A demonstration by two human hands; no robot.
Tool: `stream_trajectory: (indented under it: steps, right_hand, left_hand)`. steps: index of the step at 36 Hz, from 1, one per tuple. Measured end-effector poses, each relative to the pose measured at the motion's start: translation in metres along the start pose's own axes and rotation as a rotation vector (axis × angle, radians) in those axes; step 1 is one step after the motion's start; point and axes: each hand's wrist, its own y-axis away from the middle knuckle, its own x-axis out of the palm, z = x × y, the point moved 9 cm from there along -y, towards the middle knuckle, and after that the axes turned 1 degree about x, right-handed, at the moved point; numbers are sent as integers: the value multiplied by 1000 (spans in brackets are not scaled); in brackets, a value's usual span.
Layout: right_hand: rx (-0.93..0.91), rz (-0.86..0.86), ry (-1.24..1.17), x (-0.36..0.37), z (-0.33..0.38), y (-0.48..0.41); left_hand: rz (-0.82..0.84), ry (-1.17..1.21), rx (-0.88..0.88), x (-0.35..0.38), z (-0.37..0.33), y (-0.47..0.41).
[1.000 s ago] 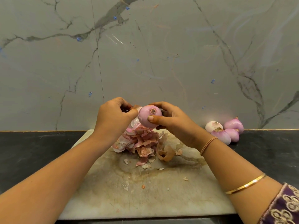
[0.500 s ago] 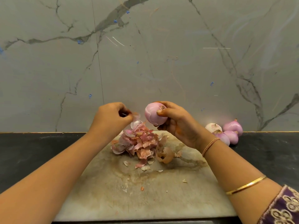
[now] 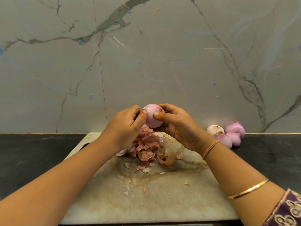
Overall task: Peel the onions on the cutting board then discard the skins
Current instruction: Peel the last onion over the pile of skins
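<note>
Back to the onion (image 3: 152, 119) comes our left hand (image 3: 125, 123)
Its curled fingers and thumb pinch the onion's left side; our right hand (image 3: 178, 127) grips it mid-frame, above the skins (image 3: 145, 148) on the board (image 3: 146, 203).

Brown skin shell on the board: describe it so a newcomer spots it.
Start at the stained cutting board. Near its far end lies a pile of pink skins; the brown shell sits at its right edge, the only rounded, hollow piece.
</note>
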Motion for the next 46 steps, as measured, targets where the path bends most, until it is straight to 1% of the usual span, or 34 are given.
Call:
stream_trajectory:
  steps: [4,12,16,21,25,28,33,35,39,42,46]
  right_hand:
    - [0,20,-2,2,0,1]
    - [18,22,9,4,-3,0]
    - [25,32,-39,5,-2,2]
    - [30,56,-175,6,1,3]
    - [72,-6,-268,2,-1,4]
    - [135,-70,-246,-3,-9,3]
    - [166,-69,-251,0,-16,2]
    - [145,-77,-222,1,-14,2]
    - [78,-144,-151,-6,-7,1]
    - [90,-170,-182,-9,-9,1]
    - [118,-155,-256,-7,-11,1]
  left_hand:
    - [2,-38,-7,-1,1,0]
    - [-53,-84,-8,-5,0,0]
    - [-41,-56,-12,-3,3,-1]
    - [-99,10,29,-8,7,-2]
    - [-83,23,94,-8,-3,-2]
    - [-84,35,135,-7,-10,0]
    - [-47,38,162,-2,-13,2]
    - [-41,28,161,-1,-13,3]
    - [-46,17,148,-2,-12,1]
    - [-57,11,124,-3,-8,1]
    - [-82,-5,89,-7,-6,0]
